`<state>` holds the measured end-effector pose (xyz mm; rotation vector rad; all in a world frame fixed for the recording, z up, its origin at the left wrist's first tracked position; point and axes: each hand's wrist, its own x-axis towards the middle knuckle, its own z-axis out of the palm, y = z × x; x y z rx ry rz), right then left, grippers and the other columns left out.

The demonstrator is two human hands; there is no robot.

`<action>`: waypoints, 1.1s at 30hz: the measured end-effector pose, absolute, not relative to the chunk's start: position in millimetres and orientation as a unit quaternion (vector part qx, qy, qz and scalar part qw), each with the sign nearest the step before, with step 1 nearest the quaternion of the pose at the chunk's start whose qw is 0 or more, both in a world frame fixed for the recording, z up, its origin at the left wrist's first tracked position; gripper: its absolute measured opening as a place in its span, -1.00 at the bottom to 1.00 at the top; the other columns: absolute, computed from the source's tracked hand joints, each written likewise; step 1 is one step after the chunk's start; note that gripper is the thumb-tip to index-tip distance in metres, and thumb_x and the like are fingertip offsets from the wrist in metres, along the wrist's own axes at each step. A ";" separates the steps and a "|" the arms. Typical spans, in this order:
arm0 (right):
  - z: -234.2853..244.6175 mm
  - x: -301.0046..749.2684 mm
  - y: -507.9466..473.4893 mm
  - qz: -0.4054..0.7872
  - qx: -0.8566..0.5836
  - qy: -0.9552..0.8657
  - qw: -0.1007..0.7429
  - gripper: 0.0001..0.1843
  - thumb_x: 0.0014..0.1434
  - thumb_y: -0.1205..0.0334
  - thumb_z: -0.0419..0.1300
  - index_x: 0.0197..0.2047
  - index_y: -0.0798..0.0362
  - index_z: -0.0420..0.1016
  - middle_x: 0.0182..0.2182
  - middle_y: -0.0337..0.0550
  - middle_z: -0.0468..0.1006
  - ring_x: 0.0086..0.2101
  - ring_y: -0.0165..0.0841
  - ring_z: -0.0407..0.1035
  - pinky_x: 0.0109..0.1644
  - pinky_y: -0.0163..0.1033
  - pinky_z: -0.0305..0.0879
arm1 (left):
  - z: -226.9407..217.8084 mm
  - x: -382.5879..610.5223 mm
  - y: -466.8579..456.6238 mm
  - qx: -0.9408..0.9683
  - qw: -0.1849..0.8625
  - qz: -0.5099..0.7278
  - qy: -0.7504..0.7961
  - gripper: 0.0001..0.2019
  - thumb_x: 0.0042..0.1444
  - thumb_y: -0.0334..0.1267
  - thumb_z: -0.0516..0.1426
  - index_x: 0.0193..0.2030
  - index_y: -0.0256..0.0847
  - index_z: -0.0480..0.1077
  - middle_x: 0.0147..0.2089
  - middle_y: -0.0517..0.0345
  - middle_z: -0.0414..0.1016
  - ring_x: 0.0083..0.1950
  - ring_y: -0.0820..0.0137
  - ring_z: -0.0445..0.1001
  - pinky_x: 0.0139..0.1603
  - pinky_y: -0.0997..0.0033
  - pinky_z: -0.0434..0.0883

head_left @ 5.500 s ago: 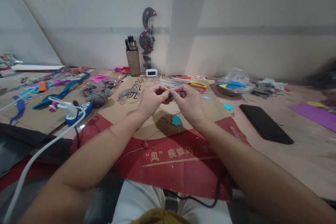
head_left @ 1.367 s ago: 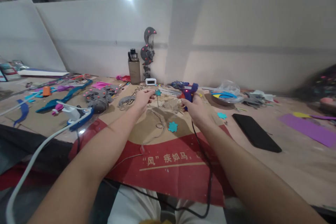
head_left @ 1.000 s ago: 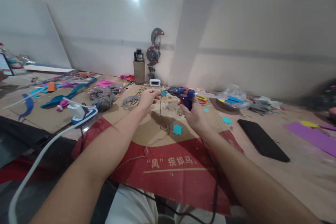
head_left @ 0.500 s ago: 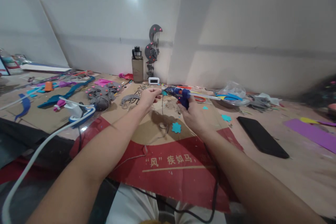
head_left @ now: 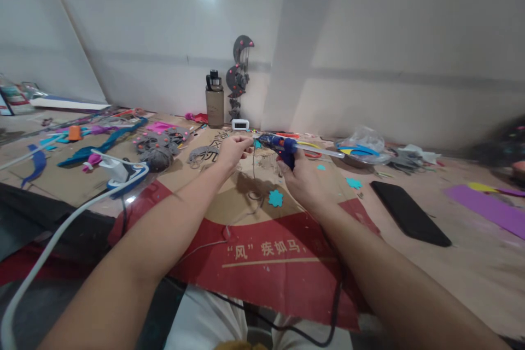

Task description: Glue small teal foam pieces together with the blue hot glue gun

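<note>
My right hand [head_left: 302, 179] is wrapped round the handle of a blue hot glue gun [head_left: 284, 145], with a clear glue stick [head_left: 322, 150] jutting from its back. The nozzle points left, close to the fingertips of my left hand [head_left: 234, 152]. Those fingers are pinched together, and a strand of grey yarn [head_left: 254, 167] hangs down from beside them. What exactly lies between the fingertips is small and partly hidden. Below the hands, a teal flower-shaped cutout [head_left: 276, 198] lies on the cardboard sheet [head_left: 266, 290].
A bottle [head_left: 215, 101] and a small white digital display [head_left: 240, 124] stand behind my hands. Grey yarn [head_left: 159, 158] and a power strip [head_left: 129, 178] with a white cable are at left. To the right lie a black phone [head_left: 410, 213] and a purple sheet [head_left: 486, 208].
</note>
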<state>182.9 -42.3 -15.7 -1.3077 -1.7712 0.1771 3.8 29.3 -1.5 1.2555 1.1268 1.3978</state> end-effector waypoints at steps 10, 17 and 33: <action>-10.2 179.9 -45.9 0.068 -0.539 -0.713 0.444 -0.60 0.20 0.12 0.04 0.05 0.12 0.38 -0.09 0.17 0.50 -0.13 -0.05 0.41 -0.02 0.06 0.31 | -1.8 4.4 28.8 0.518 0.456 0.565 0.452 -0.84 -0.09 -0.20 0.23 -0.45 -0.27 0.46 -0.49 0.16 0.45 -0.51 0.55 0.36 -0.56 0.58 0.15; -10.7 180.0 -45.5 0.081 -0.536 -0.711 0.448 -0.60 0.20 0.15 0.04 0.06 0.12 0.37 -0.08 0.16 0.49 -0.13 -0.06 0.41 -0.01 0.06 0.31 | -0.6 4.6 28.1 0.516 0.456 0.567 0.452 -0.85 -0.10 -0.22 0.24 -0.50 -0.26 0.44 -0.53 0.18 0.43 -0.51 0.54 0.35 -0.55 0.56 0.15; -11.3 183.9 -45.3 0.055 -0.524 -0.705 0.474 -0.57 0.17 0.17 0.06 0.10 0.08 0.33 -0.12 0.11 0.51 -0.13 -0.07 0.42 -0.03 0.03 0.32 | -0.1 4.2 28.9 0.478 0.480 0.575 0.459 -0.90 -0.13 -0.29 0.23 -0.49 -0.27 0.42 -0.52 0.17 0.43 -0.53 0.57 0.35 -0.57 0.59 0.14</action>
